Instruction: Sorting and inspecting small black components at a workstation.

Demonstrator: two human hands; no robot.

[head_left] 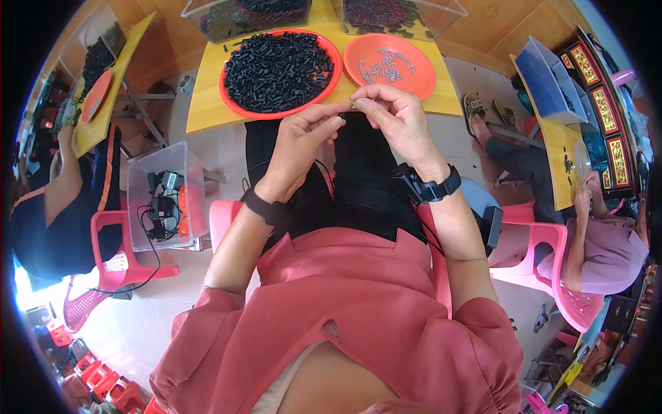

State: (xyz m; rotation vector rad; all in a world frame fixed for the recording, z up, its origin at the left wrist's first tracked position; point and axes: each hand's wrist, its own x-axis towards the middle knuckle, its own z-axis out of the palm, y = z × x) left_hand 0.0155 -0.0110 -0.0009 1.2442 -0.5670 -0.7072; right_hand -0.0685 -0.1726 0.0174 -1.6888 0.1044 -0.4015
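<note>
My left hand (301,143) is closed, thumb and index finger pinched near a small black piece (343,119) at their tips. Just to its right, my right hand (398,124) pinches something tiny, too small to name, between thumb and index finger. The fingertips of both hands nearly meet above my lap, by the table's near edge. Beyond my left hand, a round red tray (225,88) is heaped with small black tubular pieces (279,72). An orange-red plate (424,69) beyond my right hand holds a scatter of small silvery metal pieces (389,67).
Two clear bins (207,17) of dark pieces stand at the back of the yellow table (207,110). On the left is a clear tub (141,200) with black adapters and cables. People sit at tables on both sides, on pink chairs (534,238).
</note>
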